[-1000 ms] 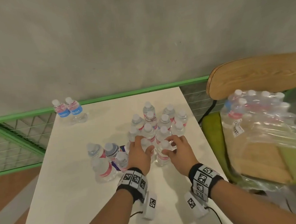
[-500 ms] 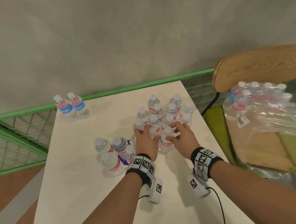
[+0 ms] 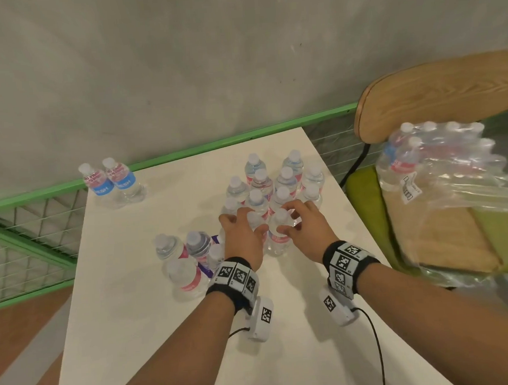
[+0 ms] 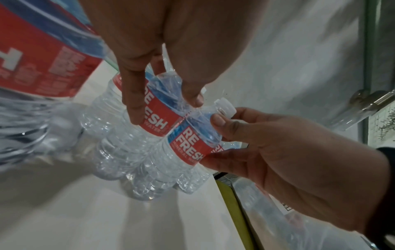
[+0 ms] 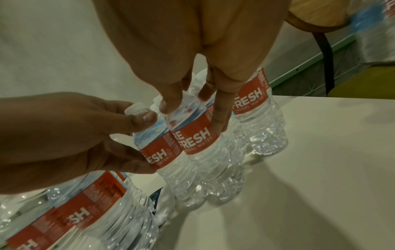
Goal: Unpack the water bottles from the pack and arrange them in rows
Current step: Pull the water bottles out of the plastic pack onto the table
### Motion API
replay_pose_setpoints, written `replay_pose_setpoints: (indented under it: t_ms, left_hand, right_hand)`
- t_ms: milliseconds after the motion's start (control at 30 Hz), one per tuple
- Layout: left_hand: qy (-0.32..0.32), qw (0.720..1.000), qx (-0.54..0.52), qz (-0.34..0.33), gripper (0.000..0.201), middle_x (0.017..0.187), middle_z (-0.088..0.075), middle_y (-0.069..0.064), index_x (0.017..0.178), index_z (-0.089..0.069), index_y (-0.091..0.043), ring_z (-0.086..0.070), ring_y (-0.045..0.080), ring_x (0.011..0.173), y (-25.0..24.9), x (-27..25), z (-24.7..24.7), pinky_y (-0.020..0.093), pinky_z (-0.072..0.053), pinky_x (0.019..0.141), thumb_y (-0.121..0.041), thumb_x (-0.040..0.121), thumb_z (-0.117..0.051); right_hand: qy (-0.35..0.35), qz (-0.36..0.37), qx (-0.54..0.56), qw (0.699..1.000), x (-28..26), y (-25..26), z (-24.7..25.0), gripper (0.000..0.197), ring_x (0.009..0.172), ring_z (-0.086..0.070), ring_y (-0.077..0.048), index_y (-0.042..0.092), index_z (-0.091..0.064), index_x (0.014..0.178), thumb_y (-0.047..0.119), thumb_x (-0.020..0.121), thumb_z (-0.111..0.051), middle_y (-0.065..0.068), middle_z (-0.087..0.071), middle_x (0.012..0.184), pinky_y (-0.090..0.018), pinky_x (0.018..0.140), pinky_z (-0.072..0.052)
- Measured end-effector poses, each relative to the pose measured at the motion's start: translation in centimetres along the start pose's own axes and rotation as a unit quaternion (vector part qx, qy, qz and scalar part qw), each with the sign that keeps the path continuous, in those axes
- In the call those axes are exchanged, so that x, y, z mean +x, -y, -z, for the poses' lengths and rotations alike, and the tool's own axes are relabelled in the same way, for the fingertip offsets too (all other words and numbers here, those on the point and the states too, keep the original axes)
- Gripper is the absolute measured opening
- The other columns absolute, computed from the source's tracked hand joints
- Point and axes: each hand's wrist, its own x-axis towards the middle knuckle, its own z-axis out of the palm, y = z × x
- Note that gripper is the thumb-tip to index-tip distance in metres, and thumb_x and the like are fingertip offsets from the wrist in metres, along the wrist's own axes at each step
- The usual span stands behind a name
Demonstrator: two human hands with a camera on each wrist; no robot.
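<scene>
Small clear water bottles with red-and-blue labels stand on a white table (image 3: 166, 333). Several form a tight cluster (image 3: 285, 178) at the back right. My left hand (image 3: 246, 224) grips the left front bottle (image 4: 158, 108) by its shoulder, thumb on one side and fingers on the other. Beside it, my right hand (image 3: 290, 219) grips the right front bottle (image 5: 192, 135) the same way. These two bottles stand side by side, touching, against the cluster's near edge. The torn plastic pack (image 3: 443, 164) lies on a chair to the right with several bottles inside.
A loose group of bottles (image 3: 175, 249) stands just left of my left hand, over a purple scrap. Two bottles (image 3: 116, 181) stand at the table's back left corner. A green railing (image 3: 36, 195) runs behind the table. The wooden chair back (image 3: 450, 94) rises at right.
Both hands keep their hold on the two front bottles and have edged them slightly toward the cluster. The head view has shifted.
</scene>
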Motion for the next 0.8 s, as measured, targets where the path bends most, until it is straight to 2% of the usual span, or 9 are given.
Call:
replay_pose_setpoints:
  t_ms: [100,167,233,333,400,500,633,733,800]
  left_hand:
    - [0.015,1.0,0.003,0.0,0.055,0.129,-0.027,0.007,0.136,-0.04,-0.022,-0.051,0.026,0.11,-0.6,-0.8,0.5,0.029,-0.042,0.095,-0.03,0.089,-0.067]
    - [0.01,0.999,0.026,-0.021,0.069,0.131,-0.026,0.005,0.141,-0.032,-0.025,-0.051,0.024,0.108,-1.2,-1.5,1.1,0.035,-0.045,0.096,-0.038,0.085,-0.07]
    - [-0.019,0.997,0.047,-0.052,0.071,0.129,-0.027,0.002,0.139,-0.029,-0.028,-0.051,0.021,0.094,-2.2,-2.3,1.8,0.037,-0.049,0.089,-0.042,0.083,-0.071]
    - [-0.046,0.993,0.044,-0.095,0.057,0.119,-0.041,-0.001,0.131,-0.037,-0.029,-0.051,0.015,0.086,-4.2,-2.9,2.1,0.034,-0.049,0.08,-0.043,0.084,-0.068]
    - [0.016,0.993,0.025,-0.11,0.04,0.103,-0.054,-0.007,0.12,-0.044,-0.035,-0.057,0.01,0.077,-6.2,-2.9,1.3,0.031,-0.048,0.073,-0.043,0.087,-0.065]
    - [0.177,0.971,0.024,-0.156,0.018,0.087,-0.06,-0.012,0.105,-0.053,-0.038,-0.059,0.006,0.064,-10.0,-3.1,-2.1,0.024,-0.048,0.066,-0.04,0.09,-0.062]
    - [0.349,0.908,0.051,-0.226,0.013,0.089,-0.061,-0.017,0.103,-0.059,-0.037,-0.06,0.005,0.075,-15.6,-4.0,-9.6,0.024,-0.051,0.072,-0.041,0.09,-0.06]
    - [0.416,0.874,0.051,-0.247,0.016,0.091,-0.061,-0.015,0.104,-0.062,-0.031,-0.059,0.007,0.079,-19.0,-4.4,-16.4,0.025,-0.051,0.076,-0.038,0.09,-0.061]
    - [0.436,0.862,0.059,-0.251,0.022,0.098,-0.061,-0.014,0.11,-0.062,-0.028,-0.059,0.007,0.082,-21.1,-4.6,-20.7,0.022,-0.048,0.076,-0.035,0.09,-0.063]
  right_hand:
    - [0.04,0.015,0.007,0.999,-0.6,-0.1,1.7,0.05,0.098,-0.057,-0.012,0.031,-0.051,0.126,0.033,0.082,-0.075,0.002,-0.049,0.113,-0.026,0.088,-0.049]
    - [0.045,0.029,0.03,0.998,-1.6,-0.5,3.6,0.052,0.097,-0.058,-0.008,0.037,-0.05,0.126,0.04,0.081,-0.075,0.007,-0.054,0.111,-0.024,0.086,-0.05]
    - [0.035,0.041,0.067,0.996,-3.5,-1.3,6.2,0.04,0.091,-0.061,-0.005,0.039,-0.055,0.118,0.041,0.082,-0.073,0.012,-0.061,0.101,-0.021,0.082,-0.052]
    - [0.037,0.042,0.06,0.997,-7.1,-3.5,11.4,0.015,0.078,-0.063,-0.007,0.032,-0.066,0.1,0.033,0.085,-0.071,0.007,-0.067,0.082,-0.023,0.076,-0.054]
    - [0.055,0.008,0.034,0.998,-9.4,-5.7,15.2,0.008,0.075,-0.064,-0.006,0.031,-0.068,0.093,0.032,0.085,-0.071,0.008,-0.069,0.08,-0.021,0.072,-0.054]
    - [0.084,-0.061,-0.027,0.994,-11.1,-10.5,20.5,0.004,0.075,-0.064,-0.004,0.034,-0.068,0.087,0.033,0.085,-0.071,0.011,-0.069,0.08,-0.021,0.07,-0.053]
    - [0.041,-0.181,-0.076,0.98,-10.1,-17.4,25.3,0.01,0.074,-0.065,-0.013,0.03,-0.066,0.086,0.02,0.085,-0.068,0.003,-0.068,0.08,-0.025,0.067,-0.052]
    - [-0.01,-0.235,-0.049,0.971,-7.7,-20.6,27.3,0.014,0.072,-0.067,-0.017,0.023,-0.065,0.099,0.016,0.087,-0.066,-0.004,-0.069,0.082,-0.024,0.062,-0.048]
    - [-0.045,-0.262,-0.058,0.962,-5.5,-22.1,27.7,0.016,0.08,-0.067,-0.02,0.016,-0.067,0.104,0.022,0.089,-0.066,-0.008,-0.071,0.088,-0.027,0.069,-0.048]
